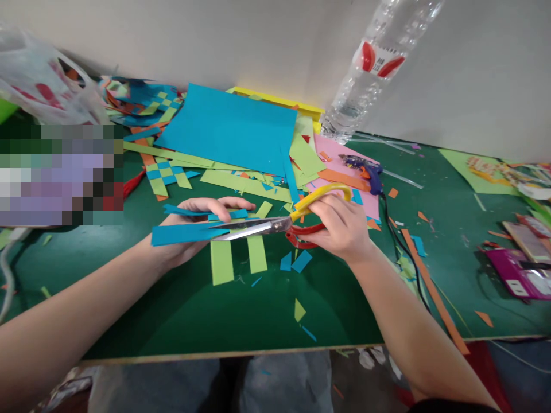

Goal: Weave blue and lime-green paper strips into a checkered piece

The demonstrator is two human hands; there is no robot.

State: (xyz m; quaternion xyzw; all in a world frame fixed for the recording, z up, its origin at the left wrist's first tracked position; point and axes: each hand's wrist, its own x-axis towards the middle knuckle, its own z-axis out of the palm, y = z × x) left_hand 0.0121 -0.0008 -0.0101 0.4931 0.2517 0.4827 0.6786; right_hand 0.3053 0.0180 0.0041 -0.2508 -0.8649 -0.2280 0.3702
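My left hand point(196, 229) holds a woven piece of blue and light-green paper strips point(206, 232) just above the green table point(181, 310), thumb on top and fingers under it. Two green strip ends point(239, 258) hang down from it. My right hand point(340, 226) grips scissors point(275, 221) with one yellow and one red handle. Their metal blades lie across the blue strips, pointing left towards my left hand. The blades look nearly closed.
A large blue sheet point(232, 129) lies on green, pink and yellow paper at the back. A clear plastic bottle point(370, 69) leans at the wall. A glue gun point(365, 169), woven pieces point(166, 175), an orange strip point(430, 287), paper scraps and a purple item point(516, 272) lie around.
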